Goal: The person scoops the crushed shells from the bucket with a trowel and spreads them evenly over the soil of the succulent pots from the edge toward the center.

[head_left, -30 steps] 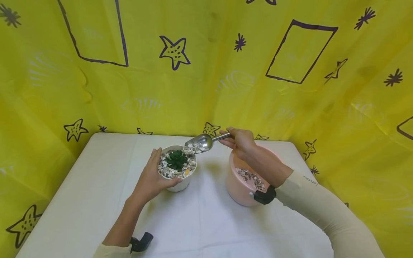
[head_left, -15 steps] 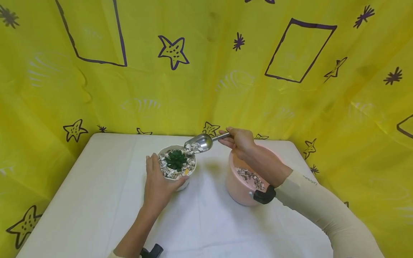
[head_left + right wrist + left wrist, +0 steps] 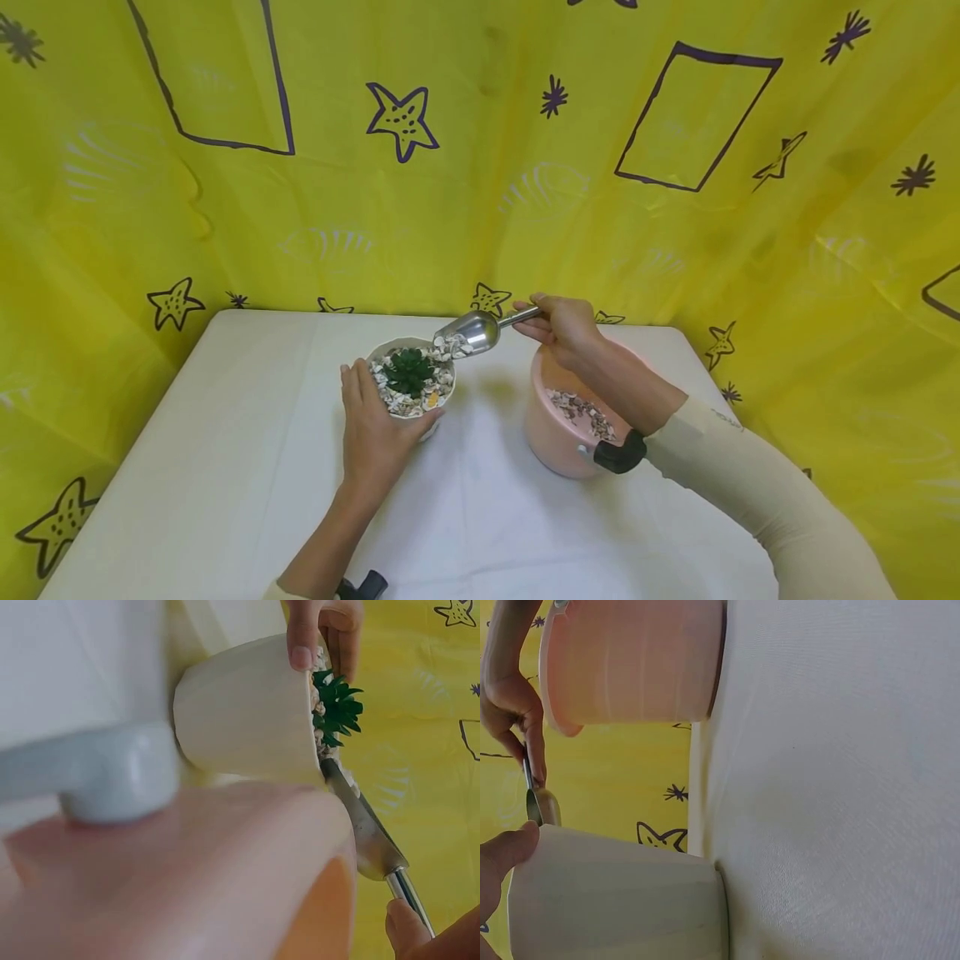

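Observation:
A white plant pot (image 3: pixel 429 432) holds a small green succulent (image 3: pixel 409 372) ringed by pale stone chips (image 3: pixel 405 405). My left hand (image 3: pixel 375 437) grips the pot at its rim, thumb on the near side and fingers on the left. In my right hand (image 3: pixel 568 327), a metal scoop (image 3: pixel 483 332) is held by its handle. The scoop tilts down to the left, its lip at the pot's right rim, with stone chips in its mouth. In the right wrist view the scoop (image 3: pixel 371 840) meets the stones beside the succulent (image 3: pixel 339 706).
A pink bucket (image 3: pixel 553 437) with more stone chips (image 3: pixel 581 414) inside stands right of the pot, under my right forearm. Both stand on a white-covered table (image 3: pixel 225 467). A yellow curtain (image 3: pixel 465 208) with drawn stars hangs behind the table.
My left hand has shifted right and turned on the pot's rim, its fingers now farther left. The scoop has moved slightly right and holds fewer chips.

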The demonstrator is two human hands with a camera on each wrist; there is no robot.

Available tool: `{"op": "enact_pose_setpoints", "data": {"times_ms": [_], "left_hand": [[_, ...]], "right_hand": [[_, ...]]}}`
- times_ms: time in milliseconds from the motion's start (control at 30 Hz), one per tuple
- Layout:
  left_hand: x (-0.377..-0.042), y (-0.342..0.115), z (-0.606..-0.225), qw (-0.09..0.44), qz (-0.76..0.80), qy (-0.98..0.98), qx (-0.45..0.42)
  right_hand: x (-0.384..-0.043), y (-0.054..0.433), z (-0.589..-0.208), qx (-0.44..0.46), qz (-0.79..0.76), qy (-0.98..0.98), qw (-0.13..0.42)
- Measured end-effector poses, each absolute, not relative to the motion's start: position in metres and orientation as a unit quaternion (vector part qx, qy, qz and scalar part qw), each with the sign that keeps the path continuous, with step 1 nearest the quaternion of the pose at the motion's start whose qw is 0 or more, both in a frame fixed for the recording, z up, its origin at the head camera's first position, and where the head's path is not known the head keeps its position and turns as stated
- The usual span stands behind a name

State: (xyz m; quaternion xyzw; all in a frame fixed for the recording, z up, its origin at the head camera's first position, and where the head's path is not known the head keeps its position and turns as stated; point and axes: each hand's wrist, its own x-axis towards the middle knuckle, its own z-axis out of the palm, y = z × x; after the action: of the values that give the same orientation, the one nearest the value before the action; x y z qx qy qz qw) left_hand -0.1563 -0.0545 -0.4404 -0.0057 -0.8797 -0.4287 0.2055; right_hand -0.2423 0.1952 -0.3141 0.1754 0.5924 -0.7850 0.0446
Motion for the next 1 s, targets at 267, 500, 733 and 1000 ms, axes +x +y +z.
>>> {"op": "enact_pose_setpoints", "data": {"times_ms": [267, 500, 733, 1000], "left_hand": [[-0.16, -0.064, -0.44, 0.189, -0.437, -0.879, -0.024], [-0.165, -0.075, -0.439, 0.166, -0.443, -0.879, -0.057], [-0.173, -0.086, -0.44, 0.124, -0.452, -0.88, -0.083], [-0.178, -0.093, -0.439, 0.083, -0.461, -0.877, -0.106]], "right_hand": [[-0.243, 0.198, -0.313, 0.169, -0.78, 0.6, 0.052], [-0.243, 0.2, -0.314, 0.174, -0.784, 0.593, 0.05], [-0.243, 0.199, -0.314, 0.17, -0.793, 0.583, 0.05], [-0.245, 0.197, -0.314, 0.171, -0.794, 0.581, 0.05]]}}
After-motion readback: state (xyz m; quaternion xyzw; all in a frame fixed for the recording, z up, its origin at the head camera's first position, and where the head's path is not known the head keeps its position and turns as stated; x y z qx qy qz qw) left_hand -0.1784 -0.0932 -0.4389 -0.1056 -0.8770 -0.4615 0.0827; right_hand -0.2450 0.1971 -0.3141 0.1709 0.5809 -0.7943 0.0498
